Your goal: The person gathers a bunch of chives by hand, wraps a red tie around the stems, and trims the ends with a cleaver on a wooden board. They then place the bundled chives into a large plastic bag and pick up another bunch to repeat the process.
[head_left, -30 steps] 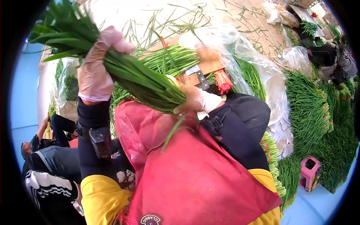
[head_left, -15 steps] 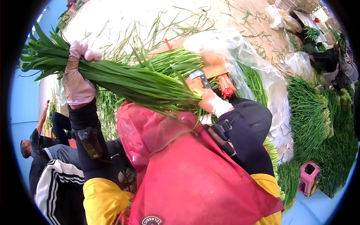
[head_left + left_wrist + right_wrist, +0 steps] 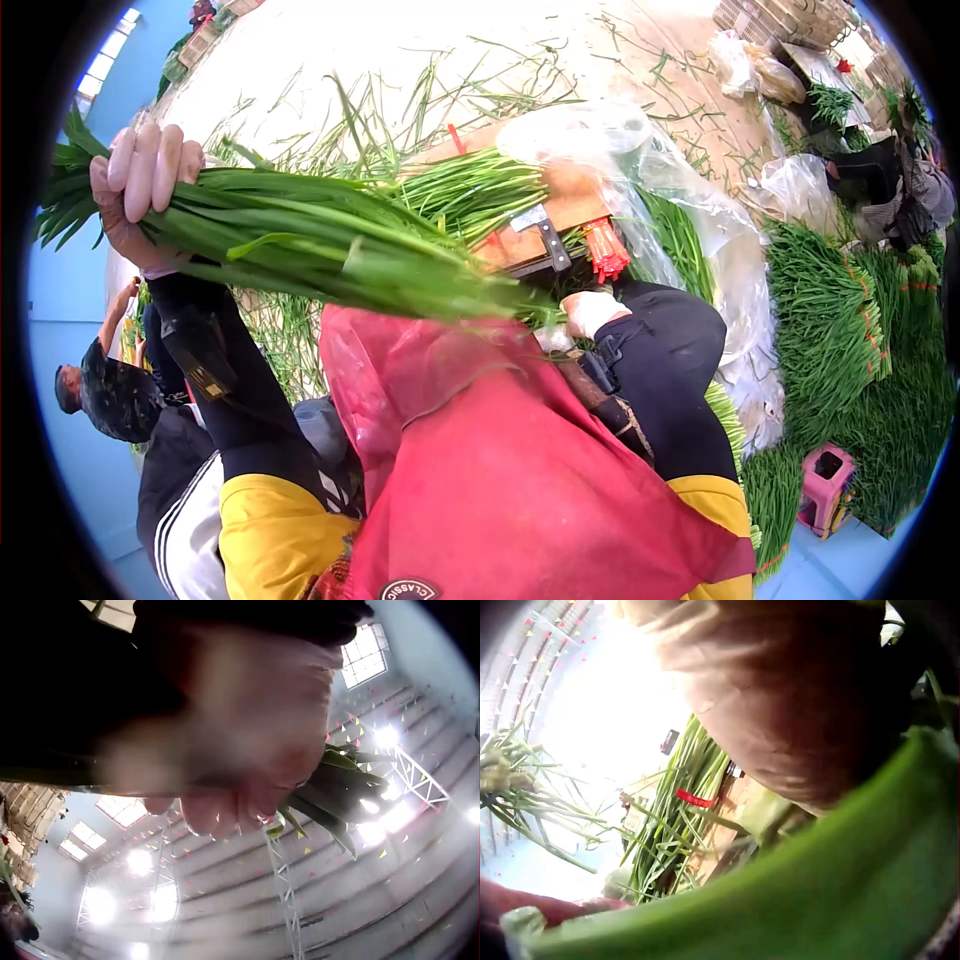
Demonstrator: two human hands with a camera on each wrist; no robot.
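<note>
In the head view my gloved left hand (image 3: 145, 180) is raised at the far left, fingers wrapped round the leafy part of a thick bunch of garlic chives (image 3: 310, 225). The bunch slants down to the right over my lap; its lower end is blurred. My gloved right hand (image 3: 592, 312) is low by my knee, right beside that lower end. Its fingers are mostly hidden, and I cannot tell whether they hold a stalk. In the right wrist view a broad green leaf (image 3: 765, 877) crosses in front of the right hand (image 3: 772, 697). Curled left fingertips (image 3: 225, 814) show under the leaves.
A black-handled knife (image 3: 552, 243) and a bundle of red ties (image 3: 605, 250) lie before my knees, next to cut chives (image 3: 480, 195) and clear plastic sheeting (image 3: 640, 150). Tied chives (image 3: 825, 300) and a pink stool (image 3: 827, 488) are at right. Another person (image 3: 110, 385) sits at left.
My left hand has moved left and slightly down, carrying the bunch, which has swung flatter. The right hand has shifted right and down from the bunch's lower end.
</note>
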